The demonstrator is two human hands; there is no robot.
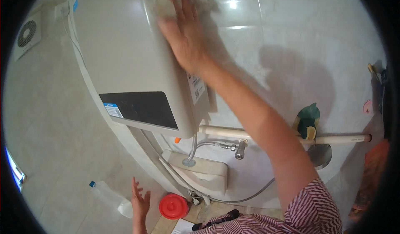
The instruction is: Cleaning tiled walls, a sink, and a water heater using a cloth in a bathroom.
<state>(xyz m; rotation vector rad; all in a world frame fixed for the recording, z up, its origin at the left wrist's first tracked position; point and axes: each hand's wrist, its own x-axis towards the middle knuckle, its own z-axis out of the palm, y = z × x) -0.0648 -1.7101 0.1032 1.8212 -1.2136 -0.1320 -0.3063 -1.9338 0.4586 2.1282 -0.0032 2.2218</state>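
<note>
A large white wall-mounted water heater [122, 46] fills the upper left, with a dark glossy panel [140, 109] on its lower front. My right hand [187, 40] lies along the heater's right edge, pressing a pale beige cloth [165, 5] against it. Motion blurs the cloth and fingertips. Low in the view, my left hand [141, 201] is raised with fingers apart and holds nothing. A clear plastic bottle [109, 195] with a blue cap appears just left of it, and a red lidded bucket [173, 206] to its right.
Beneath the heater are hoses [193, 146], a metal valve [240, 149] and a white cistern [203, 173]. A cream pipe [340, 139] runs along the tiled wall, with a green-and-yellow item [307, 121] by it. An orange cloth [372, 174] hangs at far right.
</note>
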